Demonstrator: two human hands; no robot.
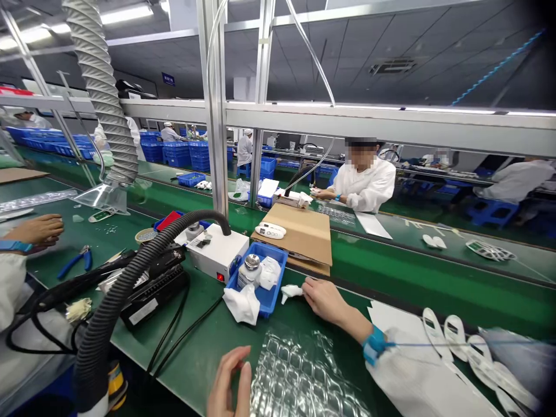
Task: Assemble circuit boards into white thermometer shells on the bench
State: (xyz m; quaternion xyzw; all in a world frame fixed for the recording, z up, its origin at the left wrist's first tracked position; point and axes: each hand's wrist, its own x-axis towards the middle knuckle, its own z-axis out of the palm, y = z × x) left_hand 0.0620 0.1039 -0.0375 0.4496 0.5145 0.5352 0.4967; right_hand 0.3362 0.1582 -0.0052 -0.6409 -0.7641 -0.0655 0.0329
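Observation:
My right hand (326, 301), with a blue strap at its wrist, reaches over the green bench. Its curled fingers pinch the end of a crumpled white wipe (292, 291) just right of a blue tray (278, 281). In that tray stands a solvent bottle with a metal top (251, 270), beside more white wipes (270, 272); another wipe (243, 304) droops over the near rim. At the bottom edge, my left hand (230, 382) is open and holds nothing, thumb and fingers apart. Right beside it lies a clear plastic blister sheet (299, 376).
White plastic shells (454, 330) lie on white sheets at right. Cardboard (304, 231) carries a white handheld device (270, 230). A white box (219, 252) with a black hose (130, 284) stands left. A co-worker's hands (41, 230) are near blue cutters (76, 263); another person (362, 179) sits opposite.

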